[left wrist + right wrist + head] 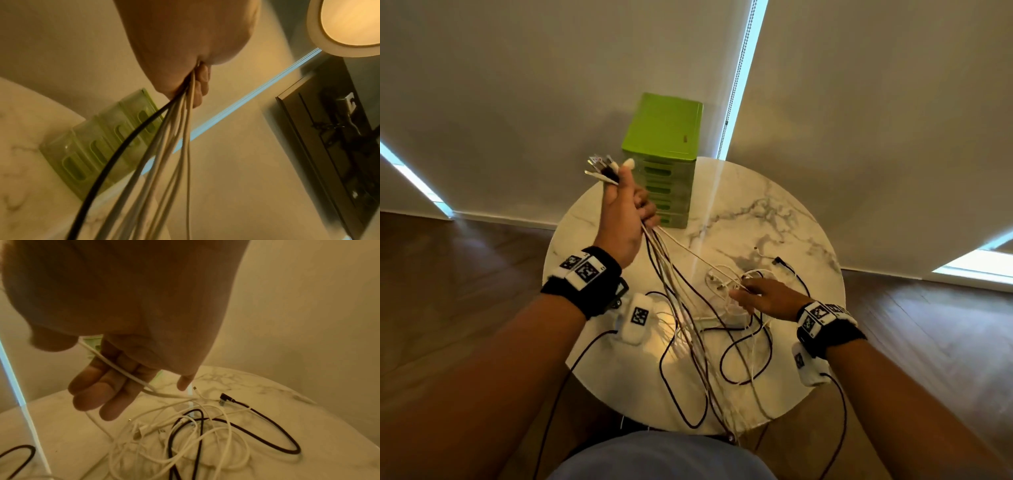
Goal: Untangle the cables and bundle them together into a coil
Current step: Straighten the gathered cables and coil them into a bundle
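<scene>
At the bottom of the head view, two bare forearms reach forward over a round marble table [784, 212], each wrist wrapped in a black band with square printed markers. Loose loops of black and white cables [726, 346] sprawl across the lower centre of the tabletop, some hanging over its near edge. To the right of centre, the right hand [760, 296] is low over the tangle; in the right wrist view its fingers [102, 391] are loosely extended with a single white cable [123, 371] running across them, and the thumb seems to rest against it, though whether it truly pinches the cable is hard to tell. A black right-angle plug [780, 263] lies on the marble just beyond this hand. Left of centre, the left hand [625, 219] is raised above the table, its fingers curled tightly round a bundle of cable ends [602, 169], whose connectors fan out above the fist while the strands fall down to the table. Behind that hand, at the table's far edge, stands a green plastic drawer unit [666, 137]. Beyond it hang pale roller blinds [517, 85].
</scene>
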The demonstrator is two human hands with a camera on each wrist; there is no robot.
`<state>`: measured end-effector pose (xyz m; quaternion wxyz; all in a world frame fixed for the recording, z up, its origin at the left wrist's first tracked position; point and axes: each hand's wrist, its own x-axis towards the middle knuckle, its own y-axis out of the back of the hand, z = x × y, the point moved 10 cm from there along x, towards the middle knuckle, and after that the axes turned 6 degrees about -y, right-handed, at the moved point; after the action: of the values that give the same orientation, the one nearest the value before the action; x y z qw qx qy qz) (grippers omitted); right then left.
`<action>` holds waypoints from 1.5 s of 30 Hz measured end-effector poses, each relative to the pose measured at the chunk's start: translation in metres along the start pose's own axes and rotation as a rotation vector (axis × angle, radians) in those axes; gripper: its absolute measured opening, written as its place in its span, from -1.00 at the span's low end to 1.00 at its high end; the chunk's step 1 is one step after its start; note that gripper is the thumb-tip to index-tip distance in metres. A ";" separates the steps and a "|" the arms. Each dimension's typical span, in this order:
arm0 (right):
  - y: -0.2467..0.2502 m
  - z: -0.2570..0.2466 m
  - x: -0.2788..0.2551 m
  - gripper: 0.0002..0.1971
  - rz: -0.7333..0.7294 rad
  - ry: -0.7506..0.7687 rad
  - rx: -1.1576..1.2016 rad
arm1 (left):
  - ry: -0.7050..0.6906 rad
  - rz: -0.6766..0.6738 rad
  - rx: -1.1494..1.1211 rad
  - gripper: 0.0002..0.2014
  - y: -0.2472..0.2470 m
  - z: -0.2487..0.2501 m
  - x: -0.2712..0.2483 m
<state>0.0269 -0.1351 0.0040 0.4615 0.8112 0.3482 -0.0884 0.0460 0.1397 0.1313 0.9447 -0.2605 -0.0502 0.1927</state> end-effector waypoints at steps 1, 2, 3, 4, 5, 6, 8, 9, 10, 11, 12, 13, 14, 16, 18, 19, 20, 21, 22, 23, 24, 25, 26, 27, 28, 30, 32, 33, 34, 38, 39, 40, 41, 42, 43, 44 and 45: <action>0.001 0.007 0.001 -0.43 0.023 -0.019 0.005 | -0.006 0.015 0.006 -0.65 0.004 0.007 0.005; 0.005 0.012 0.003 -0.42 0.059 -0.041 -0.006 | -0.009 0.020 0.020 -0.64 0.008 0.011 0.007; 0.013 0.015 0.005 -0.41 0.124 -0.063 -0.003 | -0.001 0.011 0.046 -0.61 0.008 0.011 0.009; 0.023 0.012 0.007 -0.42 0.205 -0.069 0.037 | 0.017 -0.005 0.089 -0.59 0.008 0.010 0.008; 0.034 0.003 0.007 -0.44 0.291 -0.051 0.108 | 0.039 -0.026 0.140 -0.57 0.007 0.005 0.005; 0.045 -0.012 0.006 -0.47 0.376 -0.015 0.176 | 0.066 -0.048 0.193 -0.55 0.004 -0.001 0.001; 0.065 -0.050 0.003 -0.55 0.519 0.080 0.251 | 0.132 -0.098 0.325 -0.50 -0.006 -0.017 -0.012; 0.070 -0.071 0.002 -0.58 0.548 0.132 0.271 | 0.164 -0.122 0.405 -0.47 -0.012 -0.027 -0.019; 0.073 -0.092 0.001 -0.61 0.550 0.180 0.281 | 0.192 -0.143 0.483 -0.44 -0.016 -0.035 -0.025; 0.072 -0.109 0.002 -0.64 0.535 0.225 0.279 | 0.214 -0.153 0.537 -0.42 -0.019 -0.043 -0.029; 0.070 -0.124 0.002 -0.67 0.510 0.266 0.263 | 0.232 -0.156 0.548 -0.42 -0.022 -0.049 -0.032; 0.064 -0.135 0.002 -0.69 0.476 0.299 0.243 | 0.242 -0.157 0.522 -0.41 -0.024 -0.052 -0.033; 0.058 -0.142 0.002 -0.71 0.438 0.321 0.223 | 0.245 -0.158 0.475 -0.40 -0.027 -0.054 -0.033; 0.046 -0.149 0.004 -0.72 0.359 0.351 0.217 | 0.256 -0.164 0.380 -0.39 -0.036 -0.055 -0.034; 0.039 -0.146 0.006 -0.66 0.299 0.337 0.262 | 0.258 -0.138 0.287 -0.47 -0.042 -0.054 -0.035; 0.037 -0.141 0.006 -0.61 0.275 0.320 0.281 | 0.237 -0.114 0.245 -0.51 -0.042 -0.052 -0.034; 0.034 -0.133 0.008 -0.54 0.247 0.301 0.264 | 0.204 -0.089 0.202 -0.54 -0.042 -0.048 -0.034; 0.029 -0.124 0.008 -0.46 0.207 0.274 0.214 | 0.173 -0.068 0.156 -0.55 -0.039 -0.045 -0.032; 0.022 -0.113 0.008 -0.40 0.151 0.241 0.156 | 0.157 -0.049 0.107 -0.57 -0.037 -0.043 -0.031; 0.015 -0.098 0.009 -0.37 0.107 0.206 0.110 | 0.150 -0.037 0.075 -0.58 -0.034 -0.040 -0.030; 0.009 -0.082 0.009 -0.37 0.080 0.173 0.094 | 0.147 -0.032 0.065 -0.59 -0.030 -0.037 -0.029; 0.006 -0.066 0.010 -0.38 0.070 0.141 0.096 | 0.139 -0.027 0.072 -0.61 -0.026 -0.034 -0.028; 0.004 -0.054 0.010 -0.40 0.067 0.123 0.109 | 0.127 -0.019 0.077 -0.62 -0.021 -0.030 -0.025; 0.001 -0.043 0.011 -0.42 0.063 0.113 0.115 | 0.114 -0.007 0.071 -0.63 -0.016 -0.025 -0.022; -0.001 -0.033 0.011 -0.46 0.059 0.102 0.118 | 0.102 0.005 0.056 -0.63 -0.012 -0.021 -0.018; 0.001 -0.017 0.012 -0.59 0.077 0.094 0.030 | 0.074 0.030 0.042 -0.62 -0.005 -0.012 -0.011; 0.011 -0.004 0.016 -0.60 0.128 0.069 -0.125 | 0.026 0.041 0.060 -0.61 -0.001 -0.002 -0.007; 0.018 0.003 0.018 -0.53 0.154 0.014 -0.170 | -0.002 0.036 0.086 -0.62 -0.001 0.002 -0.006; 0.026 0.006 0.021 -0.44 0.183 -0.042 -0.179 | -0.029 0.019 0.138 -0.63 -0.002 0.005 -0.005; 0.058 -0.042 0.024 -0.48 0.324 -0.019 -0.068 | -0.062 -0.130 0.477 -0.67 -0.017 -0.004 -0.016; 0.066 -0.064 0.021 -0.49 0.369 0.032 -0.006 | -0.043 -0.173 0.542 -0.67 -0.020 -0.013 -0.020; 0.070 -0.082 0.019 -0.51 0.404 0.077 0.058 | -0.018 -0.208 0.582 -0.66 -0.023 -0.023 -0.025; 0.072 -0.100 0.015 -0.53 0.421 0.124 0.130 | 0.016 -0.230 0.597 -0.65 -0.026 -0.031 -0.029; 0.072 -0.115 0.012 -0.55 0.420 0.167 0.200 | 0.051 -0.241 0.603 -0.63 -0.026 -0.041 -0.031; 0.071 -0.129 0.008 -0.57 0.411 0.214 0.261 | 0.094 -0.246 0.599 -0.62 -0.028 -0.048 -0.033; 0.070 -0.140 0.005 -0.60 0.397 0.257 0.307 | 0.129 -0.251 0.597 -0.61 -0.030 -0.054 -0.034; 0.068 -0.151 0.003 -0.63 0.378 0.298 0.347 | 0.158 -0.255 0.589 -0.59 -0.031 -0.058 -0.035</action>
<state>0.0461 -0.0342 0.1332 0.2680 0.9324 0.2347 0.0611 0.0356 0.0737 0.0976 0.9969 0.0183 0.0487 0.0583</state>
